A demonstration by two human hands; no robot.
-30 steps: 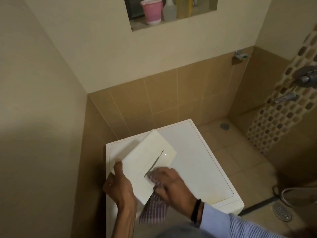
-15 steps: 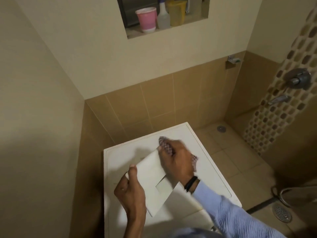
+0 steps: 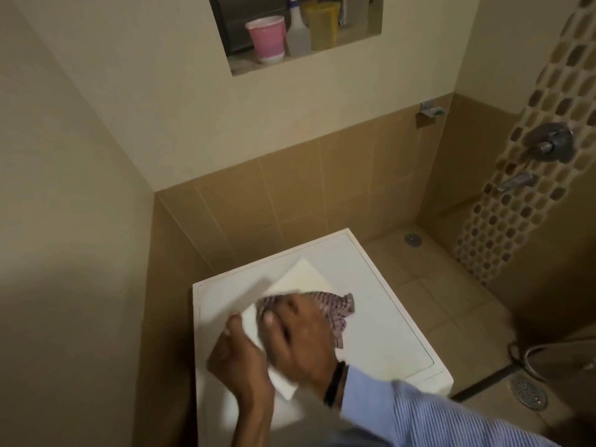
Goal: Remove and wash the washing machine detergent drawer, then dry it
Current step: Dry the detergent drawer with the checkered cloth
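Wiping the detergent drawer (image 3: 303, 280) dry over the washing machine (image 3: 387, 333) top.

Gripped at the near left edge by the left hand (image 3: 240, 359), thumb on top, other fingers wrapped beneath (tips hidden). Pressed on the middle by the right hand (image 3: 292, 337), fingers bent over a bunched checked cloth (image 3: 335, 306) trailing off to the right. Long axis running away from the body, far corner bare, just beyond the right fingers: probably the next stretch to wipe. Cannot tell whether resting on the machine.
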